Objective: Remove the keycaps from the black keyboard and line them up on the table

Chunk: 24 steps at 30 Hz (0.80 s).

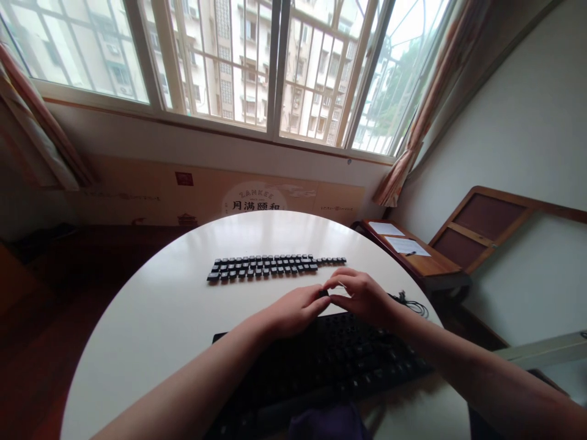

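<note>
Above the far edge of a black keyboard [348, 354], my two hands meet fingertip to fingertip. My left hand [293, 310] is closed, pinching a small black keycap [323, 293]. Close against it, my right hand [364, 298] has its thumb and fingers curled together. A thin pale wire-like piece [342, 285] shows at the right fingers, too small to name surely. Part of the keyboard's upper side shows dark sockets without caps; my left forearm hides much of the rest. Beyond the hands, several loose black keycaps [261, 267] lie in neat rows on the white round table [151, 324].
A coiled black cable [413, 304] lies by the table's right edge. Dark purple cloth [328, 423] sits at the near edge. Off to the right, a wooden desk [440, 260] bears papers [408, 245] and a pen. A barred window [270, 67] and curtains stand behind.
</note>
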{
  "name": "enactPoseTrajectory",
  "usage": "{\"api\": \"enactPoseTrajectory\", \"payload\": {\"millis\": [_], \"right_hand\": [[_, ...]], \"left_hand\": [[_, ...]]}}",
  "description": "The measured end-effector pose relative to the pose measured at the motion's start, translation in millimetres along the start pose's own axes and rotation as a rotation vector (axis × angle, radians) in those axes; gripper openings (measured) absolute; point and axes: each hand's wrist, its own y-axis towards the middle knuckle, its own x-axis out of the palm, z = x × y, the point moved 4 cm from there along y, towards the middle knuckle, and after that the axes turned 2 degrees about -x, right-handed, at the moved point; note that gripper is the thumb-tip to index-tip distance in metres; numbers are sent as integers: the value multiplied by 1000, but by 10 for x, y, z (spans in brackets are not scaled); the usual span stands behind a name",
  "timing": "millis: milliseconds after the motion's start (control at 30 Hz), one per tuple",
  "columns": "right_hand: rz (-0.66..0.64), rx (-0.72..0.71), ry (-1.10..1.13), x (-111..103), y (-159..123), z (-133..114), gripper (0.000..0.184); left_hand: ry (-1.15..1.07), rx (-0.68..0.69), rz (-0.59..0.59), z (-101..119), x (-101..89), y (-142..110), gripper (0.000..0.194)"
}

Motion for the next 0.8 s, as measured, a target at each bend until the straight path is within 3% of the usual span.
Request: {"api": "enactPoseTrajectory", "payload": {"millis": [133, 300, 533, 800], "right_hand": [[-48, 131, -41, 48, 42, 286, 10], [-209, 154, -53, 98, 89, 516, 9], [-79, 325, -260, -117, 285, 896, 18], [-140, 260, -268, 262, 331, 901, 22]], "left_hand": [[193, -165, 31, -63, 21, 8, 41], [284, -118, -36, -47, 97, 0, 28], [308, -95, -62, -48, 96, -10, 36], [315, -71, -56, -62, 105, -10, 36]]}}
